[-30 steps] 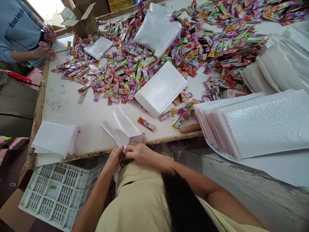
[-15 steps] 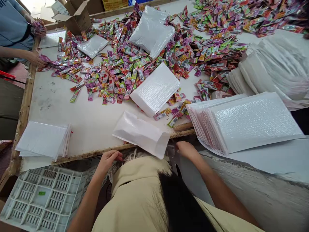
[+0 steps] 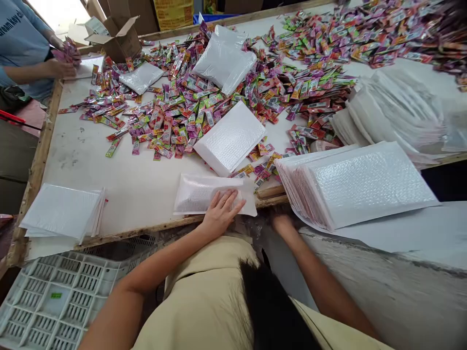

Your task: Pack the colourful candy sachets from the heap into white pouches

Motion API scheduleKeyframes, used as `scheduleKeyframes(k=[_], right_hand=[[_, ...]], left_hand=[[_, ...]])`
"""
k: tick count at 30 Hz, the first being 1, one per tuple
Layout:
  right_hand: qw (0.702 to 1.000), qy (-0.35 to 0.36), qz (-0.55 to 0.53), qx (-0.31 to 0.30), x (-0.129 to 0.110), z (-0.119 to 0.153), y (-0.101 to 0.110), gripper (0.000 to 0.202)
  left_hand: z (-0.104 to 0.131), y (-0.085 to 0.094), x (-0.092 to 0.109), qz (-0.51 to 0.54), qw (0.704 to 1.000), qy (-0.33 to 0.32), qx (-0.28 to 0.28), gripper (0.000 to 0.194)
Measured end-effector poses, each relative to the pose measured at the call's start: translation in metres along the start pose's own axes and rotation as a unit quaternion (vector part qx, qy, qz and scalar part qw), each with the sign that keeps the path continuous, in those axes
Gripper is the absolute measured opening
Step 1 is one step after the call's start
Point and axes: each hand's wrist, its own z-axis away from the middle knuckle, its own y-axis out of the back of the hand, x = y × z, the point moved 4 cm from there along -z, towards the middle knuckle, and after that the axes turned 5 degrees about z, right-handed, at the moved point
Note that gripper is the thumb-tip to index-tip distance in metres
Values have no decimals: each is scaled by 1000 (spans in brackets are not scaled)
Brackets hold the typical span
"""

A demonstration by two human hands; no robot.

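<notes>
My left hand (image 3: 220, 213) lies flat with spread fingers on a white bubble mailer (image 3: 195, 192) at the table's front edge. The mailer looks filled at its left part, and its right end is flatter. Below the edge, my right hand (image 3: 282, 223) is blurred and its fingers are lost in shadow beside some clear plastic (image 3: 255, 228). Just behind the mailer rests another padded mailer (image 3: 231, 138), by small colourful sachets (image 3: 189, 116) heaped on the table.
A stack of bubble mailers (image 3: 368, 184) stands at right, with more white pouches (image 3: 397, 112) behind it. Flat mailers (image 3: 60, 209) lie at the left corner above a white plastic crate (image 3: 54, 301). Across the table, a co-worker's hands (image 3: 63, 65) hold sachets near a cardboard box (image 3: 122, 41).
My left hand has moved right and up onto the mailer, which now lies flatter and straighter along the edge. The co-worker's hands have lifted sachets away from the table.
</notes>
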Motion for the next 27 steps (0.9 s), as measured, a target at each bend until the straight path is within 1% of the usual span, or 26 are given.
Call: scheduleKeyframes(k=[2,4,5,7,8,9,10,11,12,13,14,15,16,17,19,21,22,23,24,25,27], right_hand=[[1000,14,-8,-1,-5,0,-1,49],[998,57,-21,-12,-14,8,0,43],[996,81,-28,-16,-19,14,3,38],[992,116,-40,-19,-22,27,12,28],[991,124,-53,-4,-21,32,21,26],[988,128,-77,30,-19,36,31,25],[982,131,-112,80,-16,39,44,24],[968,135,-156,144,-13,39,58,24],[945,143,-199,214,-10,38,71,24],[918,160,-233,279,-10,35,83,27],[892,184,-252,327,-11,29,93,34],[872,212,-259,357,-15,21,101,42],[859,238,-259,373,-21,11,106,51],[850,256,-257,382,-27,1,111,57],[840,261,-257,399,-38,-16,119,62],[835,242,-259,421,-47,-25,128,56],[837,238,-257,420,-52,-25,132,50],[843,239,-258,407,-57,-24,135,43],[852,241,-263,383,-63,-21,137,37],[862,241,-271,355,-69,-17,138,32],[878,227,-290,306,-79,-2,139,25]], left_hand=[[0,-3,-4,3,998,-18,53,37],[14,5,-12,25,995,-37,88,23],[25,11,-17,39,994,-36,93,21],[50,27,-27,63,994,-7,86,21],[62,35,-31,72,994,12,80,22],[72,42,-34,80,994,29,74,22],[79,47,-36,86,993,40,68,22],[81,49,-35,91,993,40,65,21],[78,49,-32,93,993,31,64,21],[71,45,-28,90,994,15,64,21],[60,39,-23,82,995,-1,64,23],[47,30,-17,68,996,-14,63,28],[33,20,-11,51,996,-21,63,33],[18,9,-6,36,997,-21,62,35],[-4,-10,1,19,998,-23,58,25],[-12,-19,5,13,998,-44,51,13],[-10,-18,4,9,997,-56,55,13],[-4,-12,3,4,996,-66,65,14],[6,-3,0,-4,995,-65,82,15],[18,9,-5,-11,993,-54,102,16],[48,37,-18,-18,991,-10,130,18]])
